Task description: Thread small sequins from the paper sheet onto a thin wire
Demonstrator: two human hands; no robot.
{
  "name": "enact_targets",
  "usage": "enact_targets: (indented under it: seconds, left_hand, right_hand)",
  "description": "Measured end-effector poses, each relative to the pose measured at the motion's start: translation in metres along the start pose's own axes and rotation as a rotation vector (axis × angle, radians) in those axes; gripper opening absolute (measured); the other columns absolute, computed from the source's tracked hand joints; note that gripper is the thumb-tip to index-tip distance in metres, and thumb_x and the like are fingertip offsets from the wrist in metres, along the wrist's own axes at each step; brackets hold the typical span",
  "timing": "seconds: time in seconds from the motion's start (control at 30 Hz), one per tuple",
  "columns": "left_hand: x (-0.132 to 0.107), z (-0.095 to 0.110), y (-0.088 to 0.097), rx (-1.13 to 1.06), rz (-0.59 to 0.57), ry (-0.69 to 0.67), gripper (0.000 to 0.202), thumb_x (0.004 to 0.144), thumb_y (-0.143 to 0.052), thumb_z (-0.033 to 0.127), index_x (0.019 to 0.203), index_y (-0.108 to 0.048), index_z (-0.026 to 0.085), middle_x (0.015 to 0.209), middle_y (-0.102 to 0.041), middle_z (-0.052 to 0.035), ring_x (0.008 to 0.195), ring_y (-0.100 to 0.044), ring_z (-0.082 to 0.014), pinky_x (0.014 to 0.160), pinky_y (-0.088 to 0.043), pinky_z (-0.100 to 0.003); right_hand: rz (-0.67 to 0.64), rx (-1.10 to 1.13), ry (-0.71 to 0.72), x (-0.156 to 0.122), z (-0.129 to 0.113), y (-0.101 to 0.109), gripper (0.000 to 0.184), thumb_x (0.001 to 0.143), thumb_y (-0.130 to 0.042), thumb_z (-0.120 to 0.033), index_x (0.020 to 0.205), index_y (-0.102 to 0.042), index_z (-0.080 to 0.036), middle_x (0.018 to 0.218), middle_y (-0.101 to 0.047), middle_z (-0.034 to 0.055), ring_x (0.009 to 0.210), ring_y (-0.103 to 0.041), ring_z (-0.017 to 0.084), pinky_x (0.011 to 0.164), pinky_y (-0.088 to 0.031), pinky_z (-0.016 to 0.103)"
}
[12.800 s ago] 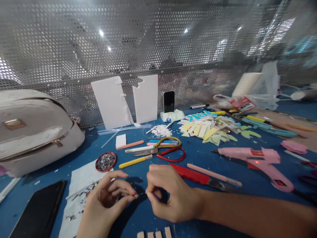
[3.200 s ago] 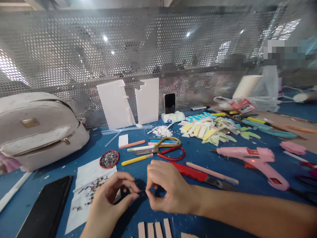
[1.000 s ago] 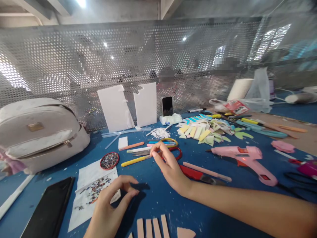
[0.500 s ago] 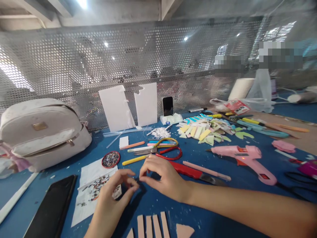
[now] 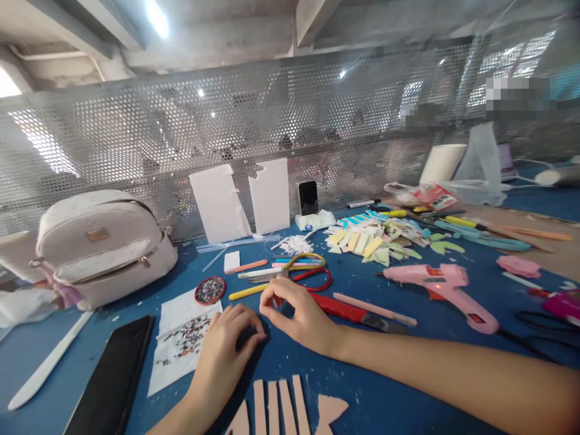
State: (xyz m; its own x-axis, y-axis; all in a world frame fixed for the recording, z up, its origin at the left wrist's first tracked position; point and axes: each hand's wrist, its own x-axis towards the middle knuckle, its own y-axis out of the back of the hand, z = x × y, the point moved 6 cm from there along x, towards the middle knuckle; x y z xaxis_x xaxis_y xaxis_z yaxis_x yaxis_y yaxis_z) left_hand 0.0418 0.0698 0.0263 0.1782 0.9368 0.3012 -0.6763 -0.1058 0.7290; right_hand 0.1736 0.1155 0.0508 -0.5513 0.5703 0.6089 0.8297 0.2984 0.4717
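Observation:
My left hand (image 5: pixel 231 338) is over the blue table, its thumb and fingertips brought together beside a white paper sheet (image 5: pixel 165 368) strewn with small dark and coloured bits. Close to its right, my right hand (image 5: pixel 299 314) has thumb and forefinger curled into a pinch. Anything held in either pinch is too small or hidden to make out. Just behind the right hand lie scissors (image 5: pixel 324 280) with red and yellow handles, a yellow pen (image 5: pixel 248 292) and a red-handled cutter (image 5: pixel 338 307). Pale pink strips (image 5: pixel 272 408) and a pink cut piece (image 5: pixel 332 409) lie in front.
A round dish of glittery bits (image 5: pixel 209 290) touches the sheet. At left are a black phone (image 5: pixel 111 374) and a white backpack (image 5: pixel 106 254). A pink glue gun (image 5: pixel 446 281) lies right, paper scraps (image 5: pixel 376 238) behind. White boards (image 5: pixel 220 205) lean against the perforated metal screen (image 5: pixel 254 115).
The view has tilted up and turned slightly left. My left hand has turned more palm-down, and its fingers have drawn closer together. My right hand keeps its pinch.

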Motion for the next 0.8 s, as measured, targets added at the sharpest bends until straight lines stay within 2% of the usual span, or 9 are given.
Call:
enact_targets:
  seconds: [0.17, 0.37, 0.47, 0.63, 0.8]
  left_hand:
    - [-0.004, -0.017, 0.010, -0.347, 0.130, 0.116, 0.012, 0.086, -0.060, 0.022, 0.076, -0.065, 0.018, 0.073, -0.068, -0.0020, 0.072, -0.063, -0.0198, 0.066, -0.048, -0.029]
    - [-0.010, -0.026, 0.013, -0.509, 0.169, 0.146, 0.003, 0.080, -0.067, 0.020, 0.079, -0.065, 0.019, 0.077, -0.068, -0.0018, 0.073, -0.065, -0.0176, 0.068, -0.052, -0.027]
    - [-0.013, -0.028, 0.014, -0.585, 0.228, 0.192, 0.012, 0.075, -0.071, 0.018, 0.085, -0.064, 0.020, 0.076, -0.069, 0.0002, 0.073, -0.066, -0.0162, 0.069, -0.053, -0.026]
    - [-0.015, -0.033, 0.014, -0.618, 0.252, 0.222, 0.020, 0.072, -0.074, 0.017, 0.088, -0.063, 0.022, 0.073, -0.070, 0.0015, 0.071, -0.066, -0.0153, 0.070, -0.054, -0.025]
    - [-0.014, -0.037, 0.013, -0.567, 0.192, 0.207, 0.020, 0.072, -0.075, 0.016, 0.087, -0.063, 0.021, 0.074, -0.071, 0.0002, 0.072, -0.069, -0.0168, 0.069, -0.055, -0.026]
  right_hand:
    - [0.007, -0.042, 0.055, -0.004, -0.008, 0.002, 0.012, 0.084, -0.054, -0.009, 0.080, -0.051, -0.019, 0.074, -0.053, -0.0007, 0.074, -0.050, 0.016, 0.070, -0.040, 0.028]
    - [-0.028, -0.110, 0.151, -0.006, -0.015, 0.000, 0.012, 0.080, -0.053, -0.010, 0.076, -0.047, -0.020, 0.070, -0.051, -0.0008, 0.068, -0.048, 0.015, 0.064, -0.038, 0.028]
    - [-0.046, -0.128, 0.187, -0.006, -0.016, -0.002, 0.014, 0.075, -0.052, -0.009, 0.074, -0.045, -0.021, 0.068, -0.050, -0.0010, 0.065, -0.045, 0.015, 0.061, -0.036, 0.028]
    - [-0.060, -0.128, 0.217, -0.006, -0.016, -0.004, 0.015, 0.072, -0.052, -0.008, 0.074, -0.044, -0.021, 0.066, -0.048, -0.0017, 0.063, -0.043, 0.015, 0.058, -0.034, 0.028]
    - [-0.073, -0.147, 0.213, -0.007, -0.015, -0.006, 0.015, 0.072, -0.052, -0.009, 0.074, -0.044, -0.021, 0.066, -0.048, -0.0017, 0.063, -0.043, 0.015, 0.059, -0.035, 0.028]
